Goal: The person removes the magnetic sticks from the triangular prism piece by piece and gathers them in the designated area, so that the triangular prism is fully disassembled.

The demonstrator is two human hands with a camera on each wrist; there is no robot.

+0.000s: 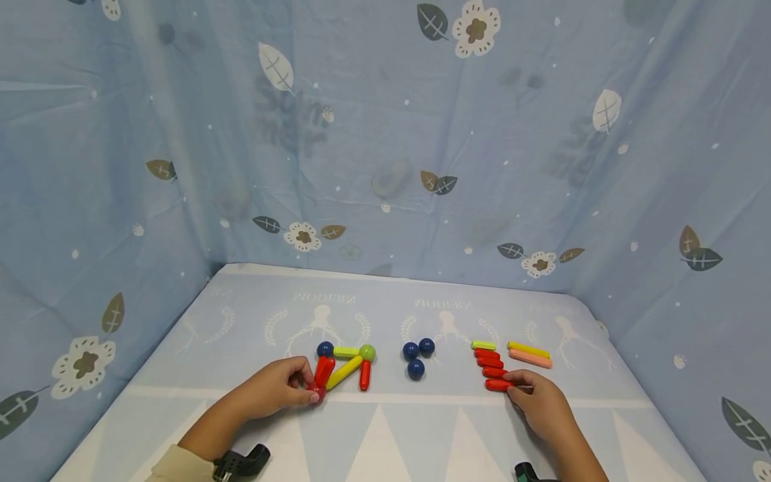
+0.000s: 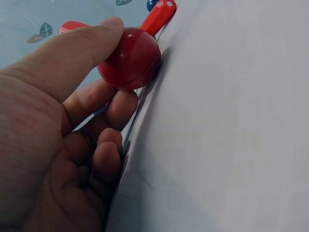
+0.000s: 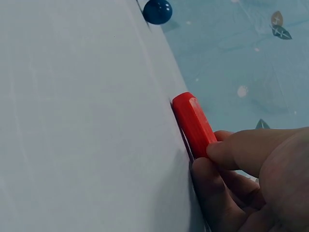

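Observation:
My left hand [image 1: 271, 388] pinches a red ball [image 2: 130, 58] between thumb and fingers at the near left corner of a flat shape of balls and sticks. Red stick pieces [image 1: 324, 369] run from that ball toward a blue ball [image 1: 325, 349]. A short lime stick [image 1: 346, 352] links the blue ball to a green ball [image 1: 367, 353]. From the green ball, a yellow stick [image 1: 344, 373] slants toward the red ball, and a red stick [image 1: 365, 376] points toward me. On the right, my right hand [image 1: 545, 405] pinches the nearest red stick [image 3: 193, 123] of a row by its right end.
Between the hands lie three loose dark blue balls [image 1: 415, 369]. Several red sticks [image 1: 490, 362] and a short lime stick [image 1: 484, 345] continue the row on the right. Beside them are a long yellow stick [image 1: 529, 349] and an orange stick [image 1: 530, 359]. Patterned cloth [image 1: 385, 134] encloses the table.

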